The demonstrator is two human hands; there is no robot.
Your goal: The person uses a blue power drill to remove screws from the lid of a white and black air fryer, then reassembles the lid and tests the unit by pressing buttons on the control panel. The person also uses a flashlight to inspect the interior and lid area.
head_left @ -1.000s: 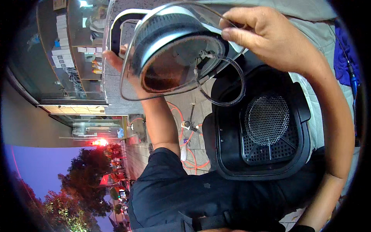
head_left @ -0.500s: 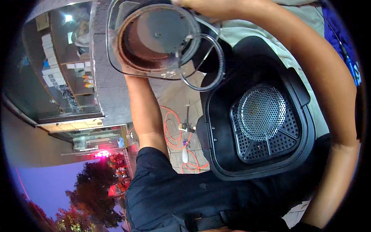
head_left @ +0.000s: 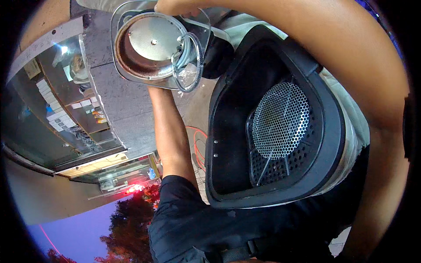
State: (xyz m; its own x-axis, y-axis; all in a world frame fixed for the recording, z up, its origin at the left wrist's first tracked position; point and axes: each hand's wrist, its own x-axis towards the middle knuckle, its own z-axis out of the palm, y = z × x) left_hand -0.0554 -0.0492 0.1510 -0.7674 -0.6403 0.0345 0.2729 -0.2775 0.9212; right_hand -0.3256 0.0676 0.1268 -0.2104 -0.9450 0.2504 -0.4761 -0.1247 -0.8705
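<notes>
Ahead of me at upper left is a round metal housing (head_left: 151,39), its inner wall stained brown, set in a squarish frame. A ribbed ring-shaped coil (head_left: 200,61) hangs off its side. My left forearm (head_left: 169,127) reaches up to the housing from below, with the hand hidden behind it and holding it up. My right hand (head_left: 173,7) is at the housing's far rim, fingers curled, partly cut off by the picture edge. A black air fryer basket (head_left: 335,131) rests tilted on my lap, with a round mesh disc (head_left: 280,120) over its perforated tray (head_left: 287,164).
To the left a glass display case (head_left: 66,96) holds boxes and small goods beside grey paving (head_left: 131,96). An orange cable (head_left: 197,144) lies on the ground beyond my lap. A pale cloth (head_left: 245,26) is behind the basket.
The housing has moved left and up in view, turning so its disc now looks bright. My right hand has moved left with it. The basket looks nearer and more tilted.
</notes>
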